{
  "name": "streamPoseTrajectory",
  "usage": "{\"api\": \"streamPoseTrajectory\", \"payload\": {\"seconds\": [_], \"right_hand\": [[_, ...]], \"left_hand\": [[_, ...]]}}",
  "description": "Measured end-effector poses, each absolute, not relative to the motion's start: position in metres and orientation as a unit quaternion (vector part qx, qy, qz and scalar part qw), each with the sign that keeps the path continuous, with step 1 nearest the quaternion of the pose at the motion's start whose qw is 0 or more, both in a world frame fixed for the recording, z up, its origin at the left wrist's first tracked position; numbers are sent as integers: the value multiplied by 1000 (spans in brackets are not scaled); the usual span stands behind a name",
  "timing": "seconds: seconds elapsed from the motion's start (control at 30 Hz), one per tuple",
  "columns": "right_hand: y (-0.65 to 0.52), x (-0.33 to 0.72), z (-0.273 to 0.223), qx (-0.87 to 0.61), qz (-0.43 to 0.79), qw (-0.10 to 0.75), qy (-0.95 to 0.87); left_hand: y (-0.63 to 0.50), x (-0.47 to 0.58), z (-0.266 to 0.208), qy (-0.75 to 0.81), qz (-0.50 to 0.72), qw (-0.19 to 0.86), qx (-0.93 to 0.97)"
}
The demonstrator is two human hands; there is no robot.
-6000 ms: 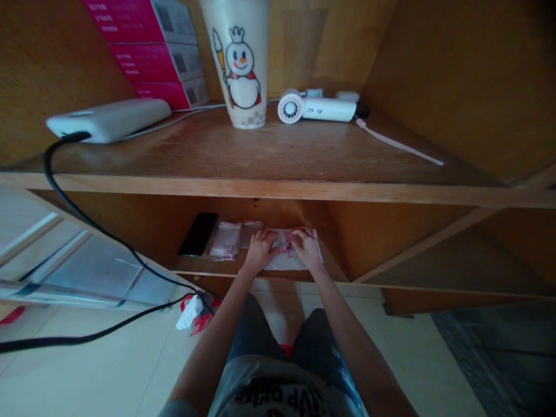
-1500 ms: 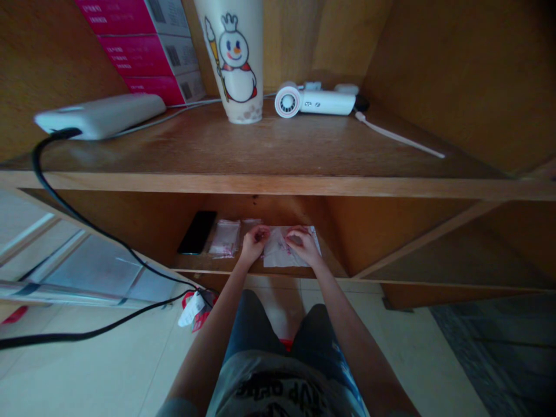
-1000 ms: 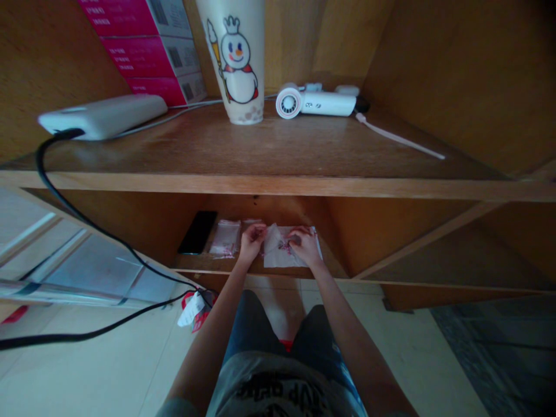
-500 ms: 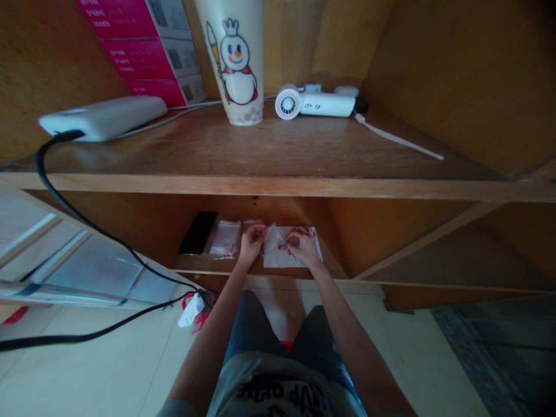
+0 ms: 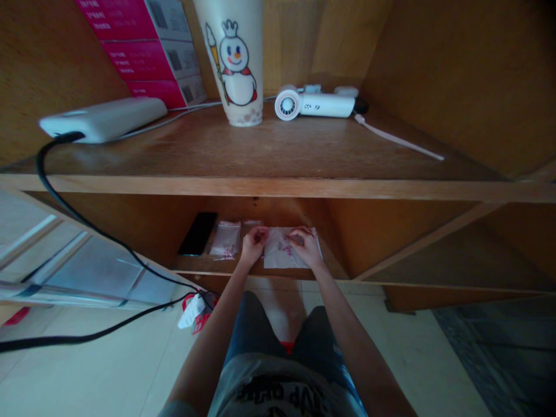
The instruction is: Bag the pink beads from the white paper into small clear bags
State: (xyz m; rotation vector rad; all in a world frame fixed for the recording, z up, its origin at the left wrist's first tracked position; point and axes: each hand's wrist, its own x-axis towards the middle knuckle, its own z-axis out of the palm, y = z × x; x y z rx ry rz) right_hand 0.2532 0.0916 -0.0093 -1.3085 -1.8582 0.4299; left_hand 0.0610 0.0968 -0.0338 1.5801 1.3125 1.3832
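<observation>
On the lower shelf lies a white sheet (image 5: 278,259) with small pinkish-red bits (image 5: 286,249) scattered on it. My left hand (image 5: 253,243) is at the sheet's left edge, its thumb and fingers pinched together; what they hold is too small to make out. Over the right part of the sheet is my right hand (image 5: 306,244), fingers curled into a pinch above the bits. Whatever it grips is hidden. Left of my left hand sits a stack of clear plastic packets (image 5: 226,238) with pinkish contents.
A black phone (image 5: 198,234) lies at the lower shelf's left. Above, the upper shelf (image 5: 278,156) carries a snowman-printed cup (image 5: 237,63), a white handheld fan (image 5: 321,104), a white power bank (image 5: 104,119) and pink boxes (image 5: 134,58). A black cable (image 5: 117,237) hangs at the left.
A thin, pointed flap that stood up between my hands no longer shows, and more of the sheet and its bits is visible. Both hands have shifted only slightly.
</observation>
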Motion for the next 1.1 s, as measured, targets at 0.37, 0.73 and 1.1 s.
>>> {"api": "streamPoseTrajectory", "payload": {"seconds": [0.37, 0.73, 1.1], "right_hand": [[92, 252, -14, -477, 215, 408, -748], [88, 252, -7, -448, 257, 442, -733], [85, 252, -2, -434, 266, 429, -746]], "left_hand": [[95, 62, -30, 495, 537, 337, 594], [95, 62, -29, 500, 545, 336, 584], [95, 62, -28, 477, 582, 355, 554]]}}
